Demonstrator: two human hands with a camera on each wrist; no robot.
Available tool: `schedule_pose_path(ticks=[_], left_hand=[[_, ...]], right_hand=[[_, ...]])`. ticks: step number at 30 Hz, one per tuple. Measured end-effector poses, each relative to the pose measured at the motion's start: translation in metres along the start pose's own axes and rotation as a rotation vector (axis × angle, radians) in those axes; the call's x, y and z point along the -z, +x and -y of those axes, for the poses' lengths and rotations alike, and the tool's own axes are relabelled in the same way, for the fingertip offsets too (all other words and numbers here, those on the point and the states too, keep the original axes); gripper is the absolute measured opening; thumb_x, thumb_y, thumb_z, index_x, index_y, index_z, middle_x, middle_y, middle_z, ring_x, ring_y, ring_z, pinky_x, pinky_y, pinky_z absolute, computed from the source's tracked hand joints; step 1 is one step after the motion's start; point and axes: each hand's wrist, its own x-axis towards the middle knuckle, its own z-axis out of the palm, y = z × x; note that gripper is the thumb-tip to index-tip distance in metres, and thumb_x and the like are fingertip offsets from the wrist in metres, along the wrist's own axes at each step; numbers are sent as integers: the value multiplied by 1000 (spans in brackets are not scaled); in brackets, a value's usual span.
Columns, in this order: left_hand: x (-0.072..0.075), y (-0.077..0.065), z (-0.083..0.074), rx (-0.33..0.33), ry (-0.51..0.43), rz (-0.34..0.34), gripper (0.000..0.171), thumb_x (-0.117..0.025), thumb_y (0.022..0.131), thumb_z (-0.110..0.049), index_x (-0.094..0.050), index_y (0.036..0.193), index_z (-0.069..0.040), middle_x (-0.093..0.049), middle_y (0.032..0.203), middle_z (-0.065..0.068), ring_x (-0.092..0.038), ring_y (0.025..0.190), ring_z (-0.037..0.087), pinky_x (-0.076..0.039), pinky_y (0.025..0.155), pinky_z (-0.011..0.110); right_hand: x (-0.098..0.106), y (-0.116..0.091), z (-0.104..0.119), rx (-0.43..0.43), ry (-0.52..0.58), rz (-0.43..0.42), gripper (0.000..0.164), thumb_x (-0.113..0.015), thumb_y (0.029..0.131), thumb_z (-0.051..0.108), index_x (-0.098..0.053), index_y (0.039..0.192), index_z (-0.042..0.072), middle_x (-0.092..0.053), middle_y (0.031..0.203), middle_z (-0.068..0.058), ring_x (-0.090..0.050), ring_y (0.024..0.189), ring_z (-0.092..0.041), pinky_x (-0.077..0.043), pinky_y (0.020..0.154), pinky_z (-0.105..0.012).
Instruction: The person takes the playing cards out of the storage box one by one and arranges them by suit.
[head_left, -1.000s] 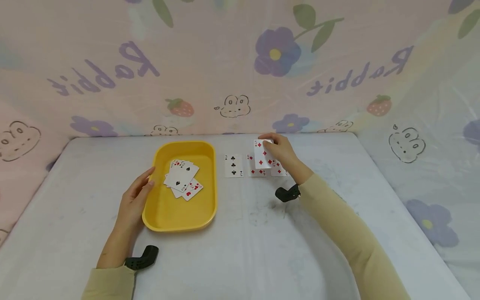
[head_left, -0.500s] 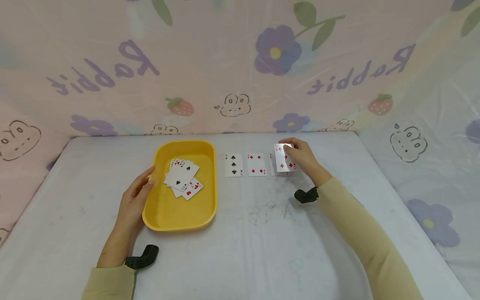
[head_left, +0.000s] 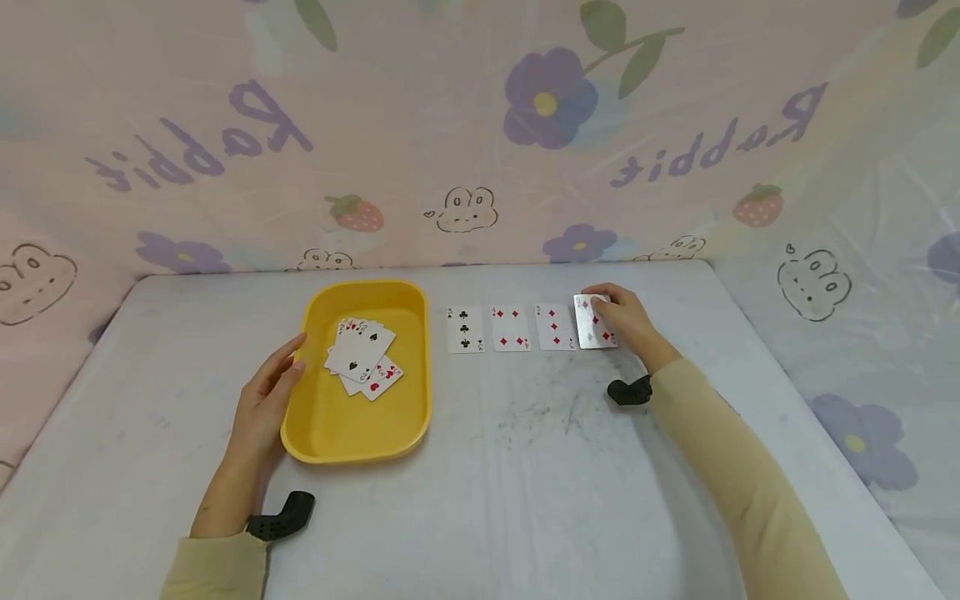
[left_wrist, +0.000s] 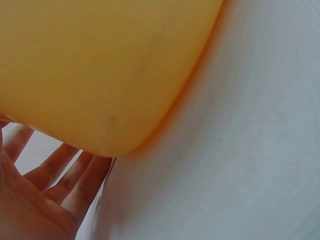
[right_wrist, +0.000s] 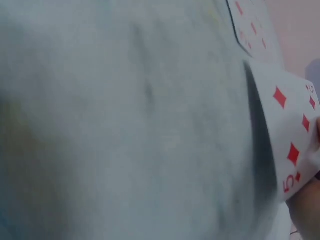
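Fingers and thumb of our right hand (head_left: 628, 323) pinch the upper part of a glossy white playing card with red diamonds, the five of diamonds (head_left: 595, 333); the thumb lies on its face, while the fingers behind it are mostly hidden. We hold this card near the far edge of the white cloth-covered tabletop (head_left: 465, 508), toward its far right corner. A dark shadow runs along the card's edge in the right wrist view, so we judge that it does not lie flat.

Our left hand (head_left: 261, 408) rests against the left side of a yellow, round-cornered, plastic-looking tray (head_left: 352, 435). Its fingers are spread apart and nearly straight, with tips partly hidden; we cannot tell how firmly they press.

As for progress, we seem to be setting cards out face up from the tray. Three already lie in a row, apart from one another: a white three of clubs (head_left: 465, 330), a white four of diamonds (head_left: 511, 328) and a white three of diamonds (head_left: 555, 327). Our five is just beside the last, almost placed. Left over is an overlapping heap of white playing cards (head_left: 363, 353) toward the tray's far edge, too stacked to count.
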Motion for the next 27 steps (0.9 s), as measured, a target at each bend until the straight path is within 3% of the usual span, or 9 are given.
schedule_pose_path(ticks=[4,9,13,17,22,27], left_hand=[[0,-1,2,14,-17,-3,47,-47,97,-48,-41,143,-42,-35,145,5,-43,111,10,-45,81,4],[-1,-1,2,5,-3,-1,46,-46,98,-48,-41,143,-42,-35,145,7,-43,112,11,-44,82,5],[0,-1,-1,-16,6,5,47,-46,98,-48,-41,144,-41,-34,148,9,-42,115,13,-44,82,4],[0,-1,-2,-29,5,5,47,-46,98,-49,-41,144,-41,-32,149,10,-41,117,15,-43,82,4],[0,-1,-2,-21,1,8,47,-46,98,-48,-40,144,-41,-33,148,9,-41,116,14,-43,83,4],[-1,-2,-1,-22,16,6,46,-45,98,-47,-40,144,-41,-35,146,7,-43,113,13,-44,82,5]], right_hand=[[2,3,-7,4,-1,-6,35,-45,101,17,-55,132,6,-34,152,-15,-37,130,-31,-38,101,-41],[3,5,-12,22,-67,-42,33,-51,99,15,-58,129,3,-32,152,-19,-23,144,-33,-22,116,-47],[2,6,-12,32,-153,-80,31,-53,98,15,-60,124,2,-42,143,-22,-38,128,-34,-32,108,-47],[0,5,-10,70,-234,-116,29,-55,96,15,-62,120,-1,-48,129,-24,-42,110,-34,-36,97,-47],[0,4,-8,109,-289,-132,27,-57,95,12,-62,116,-4,-47,127,-27,-46,115,-39,-37,101,-51],[-4,2,6,95,-282,-158,27,-54,95,12,-61,117,-3,-48,125,-26,-45,116,-39,-37,102,-51]])
